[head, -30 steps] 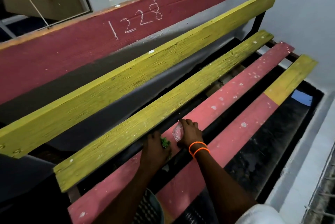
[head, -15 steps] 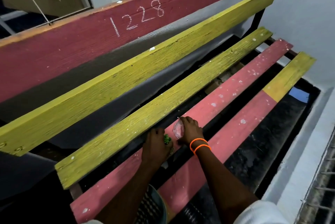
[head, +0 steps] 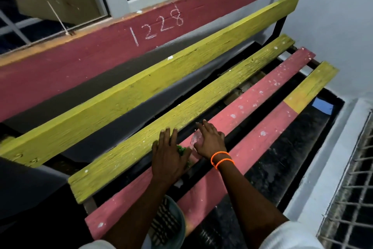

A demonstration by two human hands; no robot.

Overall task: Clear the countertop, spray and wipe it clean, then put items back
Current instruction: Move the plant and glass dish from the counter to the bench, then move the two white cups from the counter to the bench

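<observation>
On a wooden bench, both of my hands rest on the seat slats. My left hand (head: 168,156) lies flat with its fingers stretched onto the yellow seat slat (head: 222,87). A small green scrap (head: 181,150) shows at its thumb side, partly hidden under the palm. My right hand (head: 210,139), with orange bands on the wrist, is spread over a crumpled clear plastic piece (head: 195,139) on the pink slat (head: 252,95). Neither hand visibly grips its item.
A greenish slotted basket (head: 173,226) sits below the bench front near my left arm. Dark gaps run between the slats. A blue scrap (head: 322,106) lies on the black floor at the right. A metal grate (head: 351,198) borders the far right, and a wall closes the right end.
Both hands have uncurled: the left fingers now stretch onto the yellow slat, and the right fingers are spread over the clear plastic. The view has tilted slightly.
</observation>
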